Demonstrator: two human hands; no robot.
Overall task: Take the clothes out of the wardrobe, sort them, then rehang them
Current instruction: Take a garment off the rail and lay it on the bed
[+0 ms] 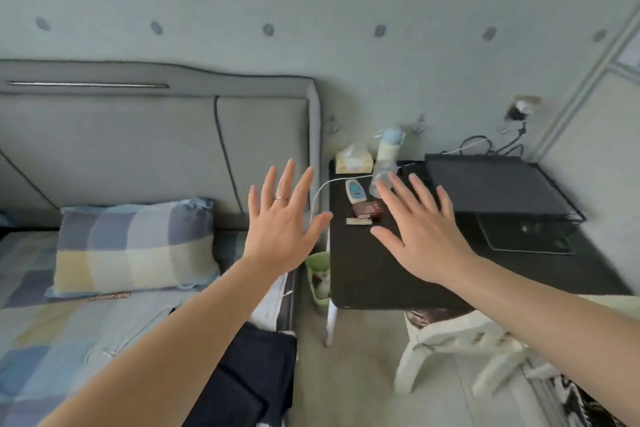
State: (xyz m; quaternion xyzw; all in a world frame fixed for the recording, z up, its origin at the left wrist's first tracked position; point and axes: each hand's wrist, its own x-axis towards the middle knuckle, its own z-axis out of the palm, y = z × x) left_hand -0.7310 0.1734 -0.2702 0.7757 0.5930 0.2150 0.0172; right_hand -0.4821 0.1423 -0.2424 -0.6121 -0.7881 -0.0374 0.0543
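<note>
My left hand (282,225) is raised in front of me with its fingers spread, back of the hand facing me and a ring on one finger. My right hand (424,232) is held up beside it, fingers also spread, over the dark table. Neither hand holds anything. A dark folded garment (258,381) lies on the near edge of the bed (69,340), below my left forearm. No wardrobe is in view; a pale panelled surface (595,156) at the far right could be a door.
A checked pillow (135,246) lies against the grey padded headboard (138,142). The black table (381,274) carries a tissue box (353,159), a bottle (389,149), small items and a black wire rack (495,187). A green bin (318,274) and a white stool (453,347) stand on the floor.
</note>
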